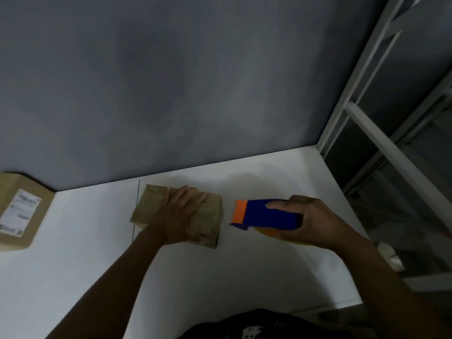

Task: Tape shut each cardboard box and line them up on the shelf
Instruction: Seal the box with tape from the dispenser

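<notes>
- Left hand [179, 212] lies flat on top of the small cardboard box [149, 207], fingers straight and slightly spread, pointing toward the wall.
- Right hand [311, 222] has its fingers curled round the blue tape dispenser [269, 215]; the orange end faces the box, just beside it, not touching.
- Small box sits on the white table [256, 270], near the grey wall [195, 94].
- Larger labelled box [20, 212] sits at far left, well apart.
- Metal shelf frame [362, 123] stands at right.

Packing room — labelled parcel [18, 212], white table [73, 253], metal shelving [381, 133].
</notes>
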Motion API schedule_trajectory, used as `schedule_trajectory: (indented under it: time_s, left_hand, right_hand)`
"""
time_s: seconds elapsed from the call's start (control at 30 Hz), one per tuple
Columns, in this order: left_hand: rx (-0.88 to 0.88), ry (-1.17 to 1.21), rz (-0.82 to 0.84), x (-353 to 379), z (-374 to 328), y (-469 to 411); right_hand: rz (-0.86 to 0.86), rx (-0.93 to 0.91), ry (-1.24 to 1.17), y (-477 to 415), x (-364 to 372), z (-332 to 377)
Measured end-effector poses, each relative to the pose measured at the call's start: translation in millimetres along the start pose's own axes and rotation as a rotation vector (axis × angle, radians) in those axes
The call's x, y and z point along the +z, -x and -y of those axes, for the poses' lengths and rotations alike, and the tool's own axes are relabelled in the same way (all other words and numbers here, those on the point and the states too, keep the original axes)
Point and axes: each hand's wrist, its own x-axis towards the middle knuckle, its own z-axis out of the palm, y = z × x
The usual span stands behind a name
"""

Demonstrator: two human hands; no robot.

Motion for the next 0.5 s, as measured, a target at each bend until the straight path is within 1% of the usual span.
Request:
schedule_trajectory:
  time_s: [0.17, 0.3, 0.37, 0.43, 0.5]
  left_hand:
    - [0.028, -0.048, -0.014, 1, -2, 1]
    - [0.035, -0.028, 0.013, 2, -1, 2]
    - [0.003, 0.041, 0.01, -1, -8, -1]
    - [-0.077, 0.188, -0.016, -5, -24, -6]
    - [-0.133, 0.224, -0.079, -2, -36, -11]
  right_hand:
    - [0.048, -0.026, 0.062, -5, 23, -17]
    - [0.121, 0.014, 0.096, -9, 42, -24]
    - [0.116, 0.03, 0.095, -10, 52, -27]
    - [0.076, 0.0, 0.099, -11, 60, -28]
    - [0.044, -0.023, 0.117, -11, 67, -31]
